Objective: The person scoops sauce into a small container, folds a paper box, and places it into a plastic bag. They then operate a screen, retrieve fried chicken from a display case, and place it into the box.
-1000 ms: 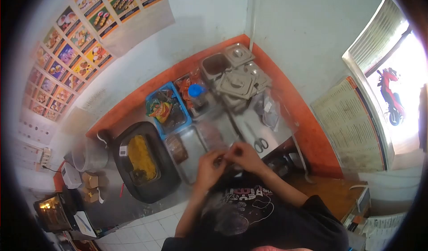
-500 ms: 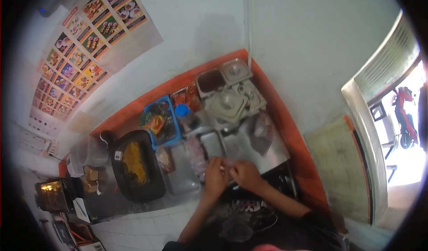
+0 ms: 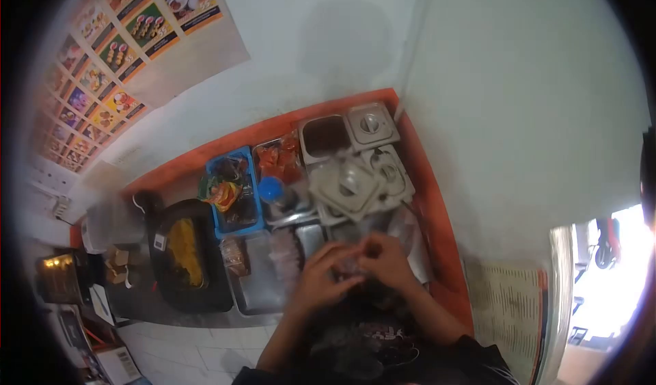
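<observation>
My left hand is raised over the counter's front edge, its fingers curved around a small, clear plastic item that is blurred. Close beside it on the right, my right hand pinches the same item between thumb and fingers. Just left of my hands lies a row of pale pink pieces, with an empty-looking metal tray beyond it. Behind my hands stand steel containers with lids. A plastic bag lies right of my right hand.
A blue basket holds packets. Near it are a blue-capped bottle and a tray of red packets. A black pan with yellow food stands at left. Orange edging borders the counter along the walls.
The camera view has shifted. My left hand has opened out from a tight pinch into a wider curve, and my right hand has turned, with more of the clear item showing between them.
</observation>
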Motion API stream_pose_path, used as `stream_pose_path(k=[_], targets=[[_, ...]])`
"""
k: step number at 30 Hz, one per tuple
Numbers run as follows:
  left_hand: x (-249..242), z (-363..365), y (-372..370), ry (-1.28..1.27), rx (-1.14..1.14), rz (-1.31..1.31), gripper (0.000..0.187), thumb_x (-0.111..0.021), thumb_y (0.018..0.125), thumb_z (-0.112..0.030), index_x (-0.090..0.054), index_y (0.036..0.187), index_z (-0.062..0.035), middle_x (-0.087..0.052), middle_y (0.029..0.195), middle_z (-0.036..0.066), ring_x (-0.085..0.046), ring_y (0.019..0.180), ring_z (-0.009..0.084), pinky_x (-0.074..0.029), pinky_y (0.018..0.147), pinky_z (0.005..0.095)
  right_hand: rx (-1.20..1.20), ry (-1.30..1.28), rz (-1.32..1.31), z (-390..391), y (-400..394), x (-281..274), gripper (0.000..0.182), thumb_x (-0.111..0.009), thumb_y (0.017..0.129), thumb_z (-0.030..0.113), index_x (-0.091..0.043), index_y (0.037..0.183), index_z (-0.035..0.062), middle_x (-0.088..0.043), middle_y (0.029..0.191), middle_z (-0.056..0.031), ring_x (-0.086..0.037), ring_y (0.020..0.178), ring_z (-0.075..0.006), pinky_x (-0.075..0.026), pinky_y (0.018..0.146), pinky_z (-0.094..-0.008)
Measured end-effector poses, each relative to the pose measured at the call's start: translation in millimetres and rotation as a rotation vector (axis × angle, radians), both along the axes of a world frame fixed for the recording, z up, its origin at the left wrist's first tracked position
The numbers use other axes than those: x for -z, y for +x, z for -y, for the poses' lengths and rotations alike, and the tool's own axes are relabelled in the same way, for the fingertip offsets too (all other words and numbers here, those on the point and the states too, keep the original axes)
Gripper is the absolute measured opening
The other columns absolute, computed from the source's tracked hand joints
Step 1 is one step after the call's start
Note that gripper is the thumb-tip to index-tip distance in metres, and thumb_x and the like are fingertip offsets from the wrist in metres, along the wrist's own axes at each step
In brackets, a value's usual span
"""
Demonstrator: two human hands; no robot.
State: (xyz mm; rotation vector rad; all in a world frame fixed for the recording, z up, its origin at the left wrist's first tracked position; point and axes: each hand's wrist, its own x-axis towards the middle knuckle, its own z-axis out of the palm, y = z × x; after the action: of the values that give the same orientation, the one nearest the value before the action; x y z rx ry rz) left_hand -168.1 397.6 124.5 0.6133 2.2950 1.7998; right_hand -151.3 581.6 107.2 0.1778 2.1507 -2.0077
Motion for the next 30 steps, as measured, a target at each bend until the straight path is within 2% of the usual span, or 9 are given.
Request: stream_pose_path(k=[4, 6, 7, 8, 11, 15, 23, 27, 30], targets=[[19, 16, -31, -0.049, -0.116, -0.102, 0.044, -0.085, 0.071, -0.006, -0.068, 0.112, -0.0026, -0.066, 0.108, 0.008, -0.059, 0.069, 0.008, -0.048, 0.06, 0.0226, -0.327, -0.036, 0.055, -14, -78, -15, 0.022, -0.077, 0.076, 0.009, -0.066, 0.095, 0.0041, -0.068, 0.086, -0.0007, -0.063, 0.087, -0.0087, -0.05, 0.077, -0.0257], [30, 29, -43, -0.084, -0.205, -0.099, 0.047, -0.087, 0.07, -0.007, -0.068, 0.112, -0.0021, -0.066, 0.109, 0.009, -0.06, 0.069, 0.0083, -0.049, 0.06, 0.0228, -0.193, 0.179, -0.055, -35, -149, 21, 0.022, -0.072, 0.084, 0.02, -0.068, 0.095, 0.0015, -0.069, 0.084, -0.0071, -0.066, 0.082, -0.0143, -0.051, 0.075, -0.0305], [40, 38, -50, -0.092, -0.245, -0.111, 0.047, -0.087, 0.07, -0.007, -0.068, 0.113, -0.0013, -0.066, 0.109, 0.01, -0.061, 0.069, 0.0086, -0.05, 0.06, 0.0235, 0.102, 0.525, -0.271, -51, -223, 54, 0.023, -0.067, 0.086, 0.021, -0.067, 0.096, -0.0002, -0.069, 0.086, -0.0141, -0.068, 0.083, -0.0247, -0.052, 0.075, -0.0352], [44, 42, -51, -0.104, -0.273, -0.139, 0.048, -0.087, 0.07, -0.007, -0.068, 0.113, -0.0006, -0.066, 0.109, 0.011, -0.062, 0.069, 0.009, -0.051, 0.06, 0.0242, 0.093, 0.751, -0.297, -69, -259, 81, 0.02, -0.064, 0.087, 0.017, -0.065, 0.096, -0.0004, -0.068, 0.092, -0.0185, -0.067, 0.088, -0.0333, -0.052, 0.076, -0.0421], [46, 50, -53, -0.113, -0.224, -0.116, 0.051, -0.089, 0.068, -0.008, -0.068, 0.113, 0.0, -0.065, 0.108, 0.013, -0.063, 0.069, 0.0099, -0.052, 0.062, 0.0255, 0.052, 1.264, -0.235, -90, -319, 128, 0.02, -0.065, 0.082, 0.015, -0.062, 0.094, -0.0008, -0.066, 0.094, -0.0244, -0.065, 0.094, -0.0375, -0.052, 0.081, -0.0496], [49, 55, -56, -0.125, -0.222, -0.113, 0.053, -0.09, 0.066, -0.01, -0.067, 0.113, 0.0005, -0.065, 0.108, 0.015, -0.063, 0.069, 0.011, -0.053, 0.063, 0.0263, -0.027, 1.309, -0.184, -100, -350, 173, 0.025, -0.069, 0.078, 0.016, -0.062, 0.094, -0.002, -0.066, 0.094, -0.0259, -0.065, 0.094, -0.0405, -0.052, 0.081, -0.0503], [79, 68, -49, -0.058, -0.254, 0.046, 0.06, -0.088, 0.069, -0.011, -0.064, 0.123, -0.0042, -0.058, 0.115, 0.011, -0.063, 0.066, 0.0081, -0.053, 0.06, 0.0242, -0.149, 1.192, -0.303, -31, -344, 117, 0.031, -0.072, 0.074, 0.022, -0.063, 0.091, -0.0027, -0.068, 0.089, -0.0231, -0.065, 0.085, -0.0423, -0.053, 0.077, -0.0492], [76, 68, -53, -0.01, -0.232, 0.059, 0.062, -0.088, 0.069, -0.01, -0.063, 0.125, -0.0037, -0.057, 0.116, 0.012, -0.064, 0.065, 0.0095, -0.053, 0.062, 0.0238, -0.157, 1.211, -0.408, 25, -350, 144, 0.019, -0.062, 0.082, 0.017, -0.064, 0.091, -0.0004, -0.067, 0.093, -0.024, -0.066, 0.087, -0.0393, -0.054, 0.078, -0.048], [73, 72, -55, 0.021, -0.202, 0.06, 0.063, -0.088, 0.069, -0.005, -0.06, 0.125, 0.0029, -0.055, 0.117, 0.015, -0.063, 0.089, 0.0152, -0.056, 0.069, 0.0242, -0.103, 1.166, -0.307, 51, -346, 143, 0.017, -0.054, 0.086, 0.012, -0.064, 0.092, -0.0011, -0.066, 0.093, -0.0247, -0.067, 0.088, -0.0383, -0.054, 0.078, -0.048]])
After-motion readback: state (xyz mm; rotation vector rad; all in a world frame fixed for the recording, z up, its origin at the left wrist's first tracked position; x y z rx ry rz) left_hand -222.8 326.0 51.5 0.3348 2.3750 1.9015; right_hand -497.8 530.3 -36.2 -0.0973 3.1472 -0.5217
